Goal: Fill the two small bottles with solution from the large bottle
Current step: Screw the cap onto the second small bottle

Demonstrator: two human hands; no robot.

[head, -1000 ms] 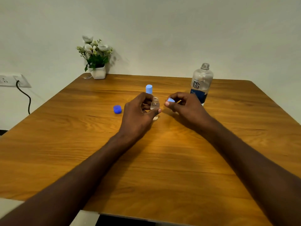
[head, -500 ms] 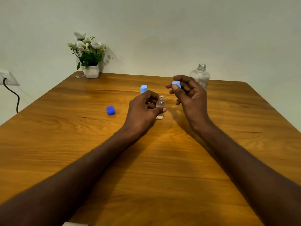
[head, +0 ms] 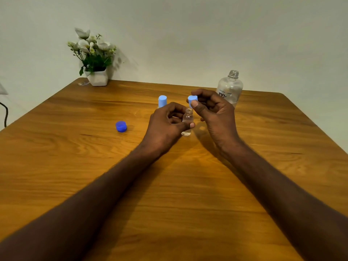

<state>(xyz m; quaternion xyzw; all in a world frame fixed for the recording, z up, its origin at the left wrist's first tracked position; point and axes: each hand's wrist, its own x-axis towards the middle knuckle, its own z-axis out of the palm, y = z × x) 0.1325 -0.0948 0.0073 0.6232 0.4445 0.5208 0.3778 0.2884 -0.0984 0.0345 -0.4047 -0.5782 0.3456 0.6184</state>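
Carefully now: your left hand pinches the open small bottle upright on the table, while your right hand pinches its light-blue cap just above the mouth. If you bring the cap down crooked or nudge the neck, the bottle may tip and spill. It looks to hold clear solution; the level is hard to read. Behind your left hand, the second small bottle stands capped. The large bottle stands uncapped beyond your right hand, its dark-blue cap well apart.
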